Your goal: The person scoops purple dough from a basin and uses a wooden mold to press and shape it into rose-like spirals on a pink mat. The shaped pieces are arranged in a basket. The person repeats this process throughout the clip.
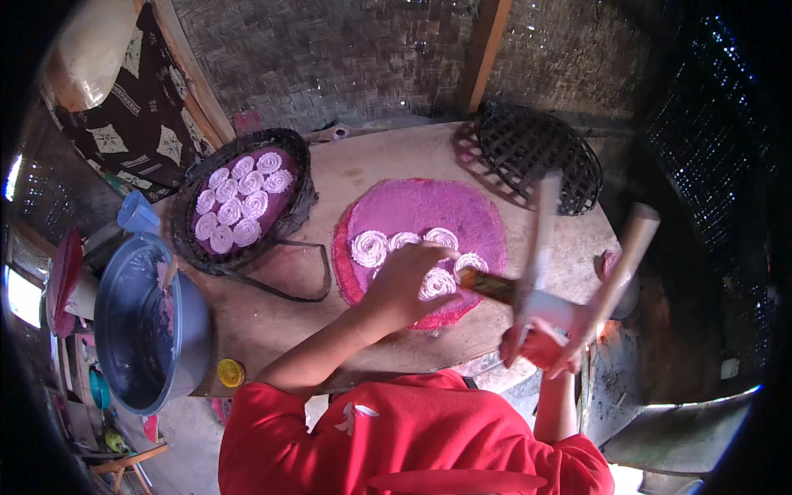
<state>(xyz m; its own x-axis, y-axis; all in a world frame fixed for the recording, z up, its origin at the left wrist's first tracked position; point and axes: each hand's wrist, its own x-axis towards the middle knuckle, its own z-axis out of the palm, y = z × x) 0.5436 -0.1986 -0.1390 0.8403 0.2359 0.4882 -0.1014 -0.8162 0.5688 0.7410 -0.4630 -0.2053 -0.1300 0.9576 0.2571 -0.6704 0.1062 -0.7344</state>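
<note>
My left hand (pixel 406 285) reaches over a round pink-purple mat (pixel 396 202), thumb and fingers apart beside a pale coiled swirl (pixel 437 285) of thin strands. Whether a fingertip touches the swirl I cannot tell. Several similar swirls lie on the mat, some partly hidden by this hand. To the right, my right hand (pixel 540 346) is closed around a hand press (pixel 549 309) with two pale wooden bars and a dark end tilted toward the mat. The press is somewhat blurred. A red rim shows along the mat's left and lower edges.
Back left, a dark woven basket (pixel 307 198) holds more swirls on a purple mat. An upturned openwork basket (pixel 540 157) sits back right on the wooden table (pixel 346 169). A large blue-grey basin (pixel 194 330), a blue cup (pixel 139 213) and a yellow lid (pixel 231 373) are at left.
</note>
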